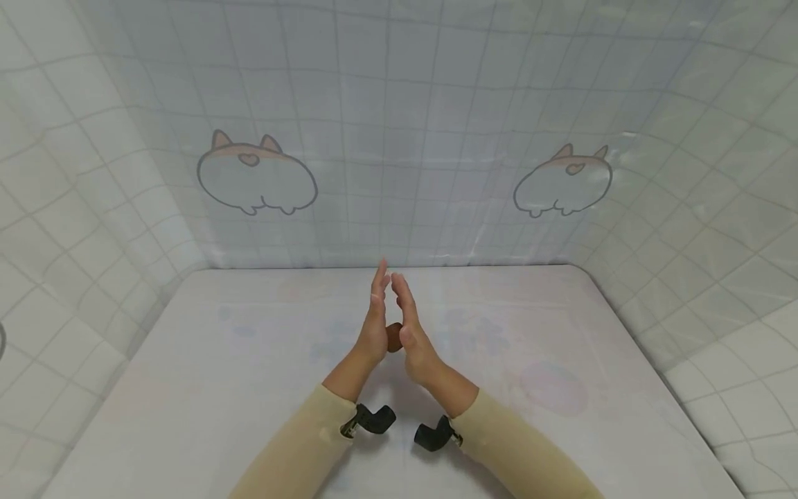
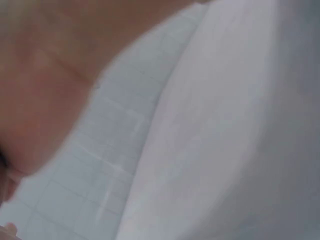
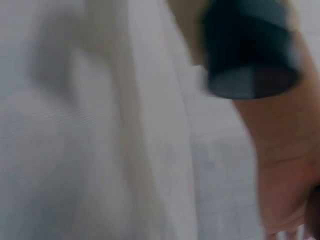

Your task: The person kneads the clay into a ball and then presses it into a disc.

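Observation:
A small, rounded brown lump (image 1: 394, 337) sits between the two palms, over the middle of the table. My left hand (image 1: 375, 326) stands on edge at its left side, fingers straight and pointing away. From the other side my right hand (image 1: 419, 346) faces it, also with straight fingers, and the fingertips of both hands lean close together. In the left wrist view only the heel and wrist of the left hand (image 2: 40, 115) show, blurred. The right wrist view has the right hand (image 3: 282, 192) at its lower right, with a dark edge of the lump (image 3: 314, 212) beside the palm.
The pale table (image 1: 218, 388) has faint pastel prints. Behind it hangs a gridded sheet (image 1: 411, 159) with two cartoon corgi drawings, and similar sheets flank both sides. Black wrist cameras (image 1: 377, 420) stick out from both beige sleeves (image 1: 299, 443), low over the table.

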Demonstrator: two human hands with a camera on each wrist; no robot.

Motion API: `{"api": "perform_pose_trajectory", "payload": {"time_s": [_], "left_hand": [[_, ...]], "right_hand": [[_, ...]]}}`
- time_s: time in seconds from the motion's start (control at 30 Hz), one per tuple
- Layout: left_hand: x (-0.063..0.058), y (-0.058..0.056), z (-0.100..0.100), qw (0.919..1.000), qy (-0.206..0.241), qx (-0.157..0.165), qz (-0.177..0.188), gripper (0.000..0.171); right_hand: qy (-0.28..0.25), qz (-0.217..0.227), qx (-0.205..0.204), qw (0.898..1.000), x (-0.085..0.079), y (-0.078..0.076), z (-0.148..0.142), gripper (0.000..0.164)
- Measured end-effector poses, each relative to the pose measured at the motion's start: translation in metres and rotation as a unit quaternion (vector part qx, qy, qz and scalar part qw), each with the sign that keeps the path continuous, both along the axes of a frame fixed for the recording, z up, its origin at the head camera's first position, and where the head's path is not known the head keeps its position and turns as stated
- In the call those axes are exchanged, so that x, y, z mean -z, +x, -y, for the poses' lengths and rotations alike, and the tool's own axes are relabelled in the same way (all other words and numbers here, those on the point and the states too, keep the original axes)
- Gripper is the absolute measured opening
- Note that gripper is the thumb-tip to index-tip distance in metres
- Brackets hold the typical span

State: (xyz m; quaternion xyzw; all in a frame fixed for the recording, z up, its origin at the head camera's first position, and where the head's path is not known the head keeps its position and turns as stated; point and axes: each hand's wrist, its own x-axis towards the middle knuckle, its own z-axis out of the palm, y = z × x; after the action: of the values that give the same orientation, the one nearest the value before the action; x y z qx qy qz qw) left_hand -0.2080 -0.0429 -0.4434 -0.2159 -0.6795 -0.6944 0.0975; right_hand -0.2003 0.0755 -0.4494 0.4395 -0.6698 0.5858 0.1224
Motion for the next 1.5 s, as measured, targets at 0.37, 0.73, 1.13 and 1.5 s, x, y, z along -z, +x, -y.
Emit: {"api": "perform_pose_trajectory", "payload": {"time_s": [0.37, 0.73, 1.13, 1.5], "left_hand": [[0.017, 0.004, -0.005, 0.9975, -0.062, 0.034, 0.010, 0.083], [0.009, 0.013, -0.010, 0.9940, -0.021, 0.103, -0.029, 0.094], [-0.006, 0.006, -0.006, 0.9992, 0.021, 0.028, -0.020, 0.099], [-0.006, -0.002, -0.003, 0.9998, -0.011, -0.014, 0.001, 0.094]], "right_hand": [[-0.045, 0.028, 0.050, 0.997, -0.014, -0.011, -0.006, 0.089], [-0.031, 0.111, 0.044, 0.992, -0.007, -0.035, -0.013, 0.099], [-0.010, 0.113, -0.010, 0.993, 0.013, -0.024, -0.006, 0.090], [-0.055, 0.090, -0.034, 0.994, 0.007, -0.004, 0.000, 0.089]]}}
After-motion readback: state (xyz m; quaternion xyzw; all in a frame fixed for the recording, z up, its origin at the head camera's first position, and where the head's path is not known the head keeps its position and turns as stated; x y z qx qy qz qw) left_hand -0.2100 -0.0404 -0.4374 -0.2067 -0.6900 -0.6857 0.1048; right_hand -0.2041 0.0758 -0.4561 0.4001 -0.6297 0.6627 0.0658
